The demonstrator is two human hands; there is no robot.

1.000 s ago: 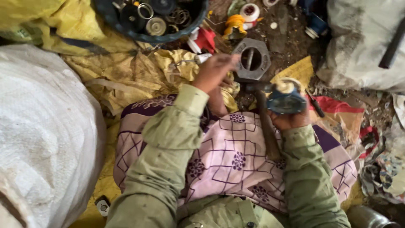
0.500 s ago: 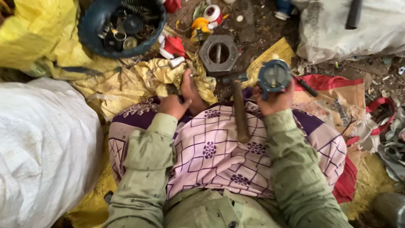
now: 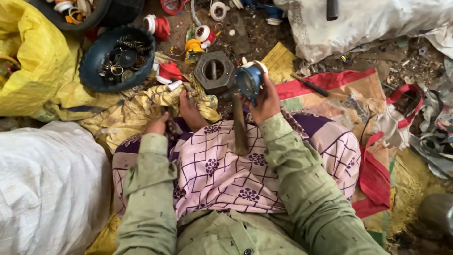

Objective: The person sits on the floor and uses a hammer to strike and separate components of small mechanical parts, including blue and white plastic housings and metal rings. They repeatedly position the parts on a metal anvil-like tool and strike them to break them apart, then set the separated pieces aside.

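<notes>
The right hand (image 3: 267,101) has its grip closed around a round blue part (image 3: 248,80) held beside the grey hexagonal block (image 3: 214,72), while the left hand (image 3: 158,125) rests loosely open and empty on the patterned cloth (image 3: 222,170).

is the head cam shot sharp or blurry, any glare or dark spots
Head view: soft, even daylight, no glare; the blue round part in the right hand and the left hand look slightly soft; the white sack is bright but not blown out; the lower right corner falls dark.

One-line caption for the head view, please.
Seated person's right hand holds a round blue part beside a hexagonal metal block; left hand rests on patterned cloth.
</notes>
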